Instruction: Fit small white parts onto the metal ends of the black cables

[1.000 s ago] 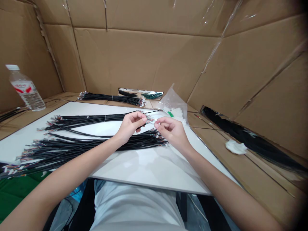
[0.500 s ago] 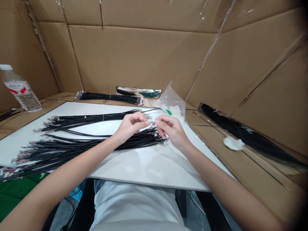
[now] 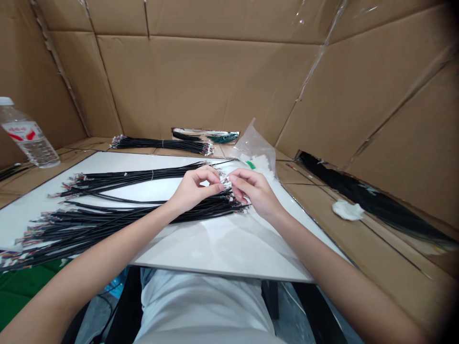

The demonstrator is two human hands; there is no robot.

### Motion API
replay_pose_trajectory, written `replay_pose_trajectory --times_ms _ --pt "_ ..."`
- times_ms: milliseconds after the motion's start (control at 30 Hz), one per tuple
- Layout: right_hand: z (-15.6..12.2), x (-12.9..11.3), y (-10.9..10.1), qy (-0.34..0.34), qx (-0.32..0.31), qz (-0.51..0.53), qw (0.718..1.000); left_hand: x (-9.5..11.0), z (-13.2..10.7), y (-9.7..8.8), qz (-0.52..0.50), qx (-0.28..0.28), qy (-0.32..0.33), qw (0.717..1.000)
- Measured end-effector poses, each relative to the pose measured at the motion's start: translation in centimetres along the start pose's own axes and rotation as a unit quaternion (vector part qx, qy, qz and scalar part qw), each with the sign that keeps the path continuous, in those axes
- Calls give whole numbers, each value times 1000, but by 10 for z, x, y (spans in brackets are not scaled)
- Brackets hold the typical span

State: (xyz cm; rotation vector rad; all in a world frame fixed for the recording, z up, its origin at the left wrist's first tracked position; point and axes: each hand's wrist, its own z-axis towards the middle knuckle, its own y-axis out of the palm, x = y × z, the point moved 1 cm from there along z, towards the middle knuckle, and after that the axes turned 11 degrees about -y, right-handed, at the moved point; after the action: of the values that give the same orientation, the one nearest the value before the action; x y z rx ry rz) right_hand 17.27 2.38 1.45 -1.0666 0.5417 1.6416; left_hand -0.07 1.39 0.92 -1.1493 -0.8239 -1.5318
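In the head view, the left hand (image 3: 199, 187) and the right hand (image 3: 255, 192) are near each other at the centre of the frame, fingertips just apart. Thumb and index finger are drawn close on each; thin wire ends (image 3: 226, 182) show between the two, but whether either is closed on one cannot be told.

Below and to the left, a loose spread of black cables (image 3: 96, 220) runs from the left edge of the frame to just under the hands, coloured wires and small pale connectors at its ends. Above it, left of centre, lies a tied cable bundle (image 3: 114, 177), its right end partly behind the left hand. Both rest on the white tabletop (image 3: 229, 248).

Beyond its far edge, at upper centre, another tied bundle (image 3: 150, 143) lies on cardboard (image 3: 358, 239). A clear plastic bag (image 3: 255, 143) with white pieces and a green patch stands just right of centre. A water bottle (image 3: 28, 138) is at the left edge; a white wad (image 3: 347, 210) lies at the right.
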Motion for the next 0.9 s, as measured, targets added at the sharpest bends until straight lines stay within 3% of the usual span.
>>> replay_pose_trajectory --times_ms 233,367,733,900 --pt "1 5 -1 19 -9 39 999 0 -5 2 114 39 55 991" --pt "1 5 1 66 -4 96 993 3 -8 3 161 25 93 982" --pt "1 2 3 145 -22 192 970 4 -10 4 185 -52 98 976" --pt "1 3 2 137 -29 195 971 4 -9 5 168 -22 78 983"
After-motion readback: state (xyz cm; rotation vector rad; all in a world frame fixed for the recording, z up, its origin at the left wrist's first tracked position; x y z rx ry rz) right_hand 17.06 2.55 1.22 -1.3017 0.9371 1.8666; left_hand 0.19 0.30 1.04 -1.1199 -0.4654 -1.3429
